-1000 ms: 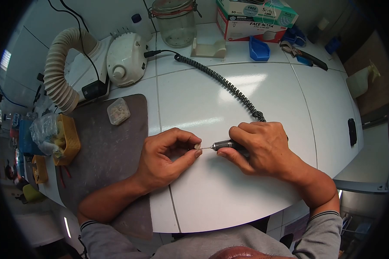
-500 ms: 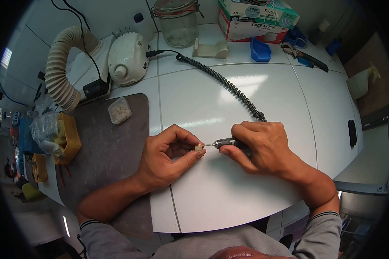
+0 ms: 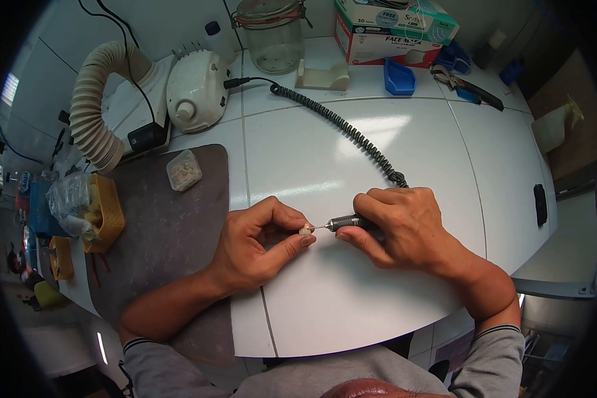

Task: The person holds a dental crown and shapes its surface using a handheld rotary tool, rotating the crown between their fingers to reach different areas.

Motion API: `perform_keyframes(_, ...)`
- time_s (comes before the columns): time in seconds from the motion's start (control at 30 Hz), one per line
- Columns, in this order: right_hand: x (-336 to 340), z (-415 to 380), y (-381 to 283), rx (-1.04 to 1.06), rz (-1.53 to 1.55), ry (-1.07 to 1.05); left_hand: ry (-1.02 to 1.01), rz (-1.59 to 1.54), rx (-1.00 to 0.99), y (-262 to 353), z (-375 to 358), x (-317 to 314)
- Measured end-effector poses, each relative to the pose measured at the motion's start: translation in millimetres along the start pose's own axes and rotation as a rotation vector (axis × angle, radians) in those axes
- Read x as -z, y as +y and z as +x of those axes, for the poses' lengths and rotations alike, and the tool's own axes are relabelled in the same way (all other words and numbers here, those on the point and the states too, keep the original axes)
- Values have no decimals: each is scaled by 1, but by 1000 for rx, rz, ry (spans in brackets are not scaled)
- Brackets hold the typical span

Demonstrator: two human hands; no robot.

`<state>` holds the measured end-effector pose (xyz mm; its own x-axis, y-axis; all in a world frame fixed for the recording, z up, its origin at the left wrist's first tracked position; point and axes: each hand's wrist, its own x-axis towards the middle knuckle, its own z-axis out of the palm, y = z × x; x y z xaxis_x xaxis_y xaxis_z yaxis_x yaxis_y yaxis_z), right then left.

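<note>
Between the thumb and fingertips of my left hand (image 3: 255, 245) is a small whitish piece (image 3: 305, 231). My right hand (image 3: 404, 229) is wrapped round a dark rotary handpiece (image 3: 345, 222), whose thin metal bit points left and reaches the piece or stops right beside it; the exact contact is too small to tell. A black coiled cord (image 3: 341, 126) runs from beside my right hand up to the white control unit (image 3: 198, 93). A small clear box (image 3: 184, 170) with pale pieces in it lies on the dark mat (image 3: 172, 232).
A ribbed hose (image 3: 86, 106) arches at the upper left, above a yellow basket (image 3: 113, 212). Along the back are a glass jar (image 3: 270, 46), a beige holder (image 3: 322, 76), face mask boxes (image 3: 395, 46), a blue tray (image 3: 399, 78) and pliers (image 3: 471, 86).
My left fingers have shifted slightly, and the small piece sits a little lower and at a different angle. My right hand has barely moved.
</note>
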<state>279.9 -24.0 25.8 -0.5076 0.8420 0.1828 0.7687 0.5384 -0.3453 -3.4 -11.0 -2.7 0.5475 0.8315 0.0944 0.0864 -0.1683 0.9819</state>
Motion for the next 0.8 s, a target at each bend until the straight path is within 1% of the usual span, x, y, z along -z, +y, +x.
perform_keyframes(0.43,1,1,-1,0,-2,-2,-11,-28,-19,-1,1,-1)
perform_keyframes(0.53,4,1,-1,13,-9,-42,-12,-23,-35,-4,1,0)
perform_keyframes(0.63,1,0,-1,-13,-3,-15,-17,-21,-24,0,1,0)
perform_keyframes(0.8,1,0,0,11,-5,-15,-13,-30,-27,-4,0,0)
